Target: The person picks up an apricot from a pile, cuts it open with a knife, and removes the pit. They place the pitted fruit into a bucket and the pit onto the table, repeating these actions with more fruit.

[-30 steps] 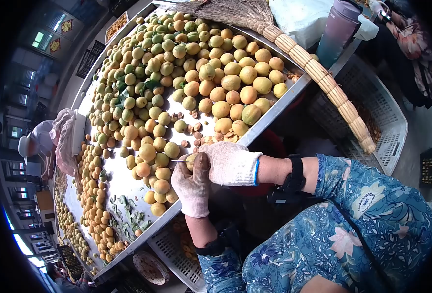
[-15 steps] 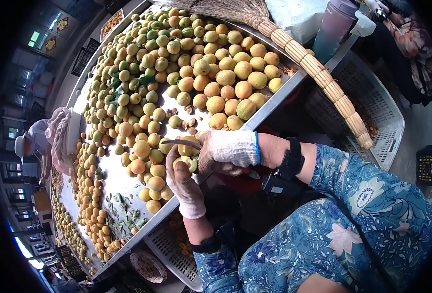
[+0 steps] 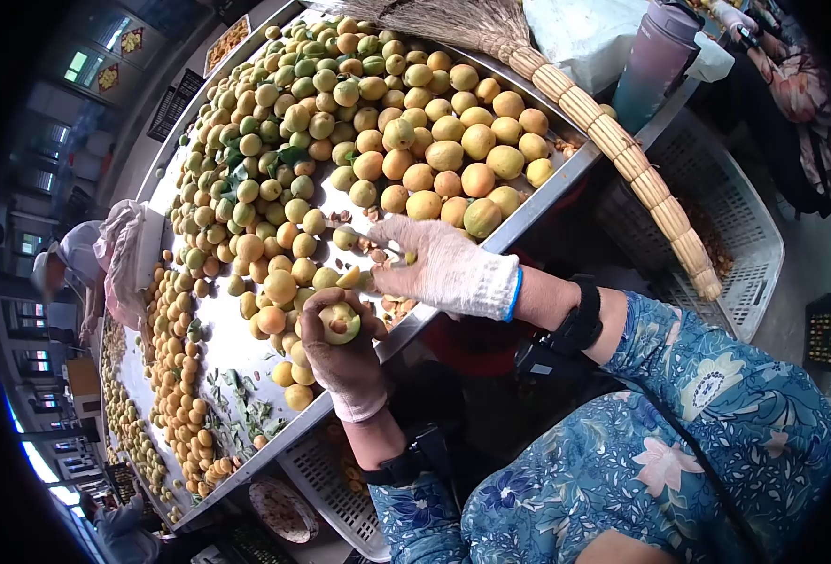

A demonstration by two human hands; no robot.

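Observation:
My left hand, in a stained white glove, is closed round a cut fruit half whose open face with a brown pit shows upward. My right hand, also gloved with a blue-edged cuff, is above the near edge of the metal table, its fingertips by a yellowish fruit piece; part of its fingers is blurred. Whether a knife is in it cannot be made out. Loose brown pits lie beside my hands. Many yellow-green and orange fruits are heaped behind them.
A straw broom lies across the table corner, next to a tumbler. Plastic crates stand below the table, with a round dish lower left. A co-worker is at the far left; another person is at upper right.
My hands have moved apart. The fruit in my left hand now shows its cut face and pit. My right hand has shifted up and opened out somewhat; the blade seen earlier is no longer visible.

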